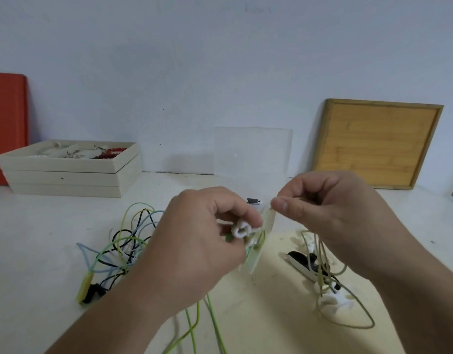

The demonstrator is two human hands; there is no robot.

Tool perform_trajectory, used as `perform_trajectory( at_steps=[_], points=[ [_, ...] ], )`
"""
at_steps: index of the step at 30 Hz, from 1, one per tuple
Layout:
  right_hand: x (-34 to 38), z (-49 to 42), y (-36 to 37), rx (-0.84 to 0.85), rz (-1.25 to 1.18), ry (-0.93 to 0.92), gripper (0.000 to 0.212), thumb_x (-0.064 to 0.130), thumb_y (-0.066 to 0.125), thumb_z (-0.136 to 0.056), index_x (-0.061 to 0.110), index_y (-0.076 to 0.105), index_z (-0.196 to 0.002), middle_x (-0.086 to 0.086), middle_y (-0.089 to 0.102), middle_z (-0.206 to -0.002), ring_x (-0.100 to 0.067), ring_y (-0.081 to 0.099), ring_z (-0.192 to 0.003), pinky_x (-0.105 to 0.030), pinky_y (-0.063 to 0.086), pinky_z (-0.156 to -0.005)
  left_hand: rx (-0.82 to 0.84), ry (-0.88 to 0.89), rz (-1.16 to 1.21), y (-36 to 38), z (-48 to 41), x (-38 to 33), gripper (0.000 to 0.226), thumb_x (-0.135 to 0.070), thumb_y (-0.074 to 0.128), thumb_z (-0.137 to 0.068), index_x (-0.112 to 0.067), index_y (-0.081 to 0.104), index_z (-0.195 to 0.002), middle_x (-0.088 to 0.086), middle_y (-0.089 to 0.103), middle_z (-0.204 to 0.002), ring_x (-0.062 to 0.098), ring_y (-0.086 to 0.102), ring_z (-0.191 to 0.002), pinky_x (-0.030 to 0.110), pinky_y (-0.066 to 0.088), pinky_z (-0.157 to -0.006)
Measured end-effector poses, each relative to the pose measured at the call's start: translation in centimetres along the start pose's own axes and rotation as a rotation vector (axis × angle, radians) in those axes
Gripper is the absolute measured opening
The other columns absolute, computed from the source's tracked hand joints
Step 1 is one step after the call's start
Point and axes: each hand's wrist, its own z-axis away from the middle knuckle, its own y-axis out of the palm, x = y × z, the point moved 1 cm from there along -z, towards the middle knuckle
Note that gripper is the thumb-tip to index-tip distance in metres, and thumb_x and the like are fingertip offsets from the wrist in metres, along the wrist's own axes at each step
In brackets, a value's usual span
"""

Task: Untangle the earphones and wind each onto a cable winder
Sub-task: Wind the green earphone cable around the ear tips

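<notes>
Head view only, so just the one angle. Left hand [194, 241] curled tight, pinching a small white cable winder [242, 229] between thumb and fingertips, with a bit of green earphone cord [215, 325] trailing down below the fingers. Right hand [330, 208] also curled, thumb and forefinger pinched on what looked like a thin pale strand or clear strip just beside the winder; couldn't tell exactly which. Rest of the mess still knotted: tangled pile of cords [123, 246] in green, black and pale blue, well left of the left knuckles, plus a looser olive earphone cord [348, 323] draped under the right wrist over some white and black winders [332, 300].

Handling guess: light, floppy, slippery stuff, likely to snag on itself. Probably best pinched close to the winder slot, kept lightly taut, never yanked near the plugs or buds.
</notes>
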Motion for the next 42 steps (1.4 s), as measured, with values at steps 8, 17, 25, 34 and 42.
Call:
perform_trajectory(
  at_steps=[8,17,25,34,42],
  points=[
    [-0.8,-0.3,0.5,-0.069,-0.026,0.015,0.025,0.046,0.07,-0.072,0.021,0.072,-0.069,0.004,0.04,-0.047,-0.014,0.03,-0.046,-0.02,0.028,-0.042,0.11,-0.193,0.235,-0.4,-0.1,-0.3,0.037,0.011,0.073,-0.07,-0.026,0.077,-0.074,0.0,0.076,-0.073,0.015,0.073,-0.064,0.016,0.048,-0.054],
    [-1.3,-0.4,0.9,-0.048,-0.116,0.079,0.03,0.048,0.068,-0.077,0.019,0.069,-0.068,-0.004,0.041,-0.053,-0.023,0.034,-0.054,-0.037,0.034,-0.055,0.078,-0.161,0.405,-0.3,-0.2,-0.4,0.026,-0.006,0.073,-0.056,-0.024,0.078,-0.072,0.004,0.076,-0.072,0.013,0.071,-0.064,0.02,0.05,-0.056],
    [-1.5,-0.2,2.3,0.142,-0.077,0.103,0.036,0.029,0.055,-0.099,0.03,0.071,-0.067,0.0,0.045,-0.057,-0.01,0.038,-0.049,-0.018,0.033,-0.05,-0.146,-0.152,0.61,-0.6,-0.6,-0.2,0.035,0.011,0.08,-0.054,-0.018,0.079,-0.072,0.008,0.075,-0.073,0.019,0.071,-0.07,0.026,0.058,-0.068],
    [-0.9,0.6,3.8,0.473,-0.037,0.168,0.02,0.016,0.056,-0.1,0.018,0.074,-0.092,0.004,0.056,-0.056,-0.015,0.054,-0.053,-0.027,0.05,-0.059,-0.449,-0.237,0.419,-0.9,-0.6,0.6,0.022,0.002,0.081,-0.072,-0.016,0.075,-0.082,-0.006,0.077,-0.079,0.008,0.073,-0.067,0.021,0.055,-0.065],
    [0.3,0.6,2.1,0.382,0.233,0.046,0.027,0.047,0.056,-0.096,0.03,0.073,-0.082,0.003,0.068,-0.069,-0.026,0.062,-0.066,-0.04,0.052,-0.069,-0.458,-0.2,0.224,-1.1,-0.3,0.7,0.022,0.0,0.073,-0.078,-0.022,0.071,-0.079,-0.005,0.074,-0.065,0.018,0.047,-0.043,0.019,0.035,-0.042]
  ],
)
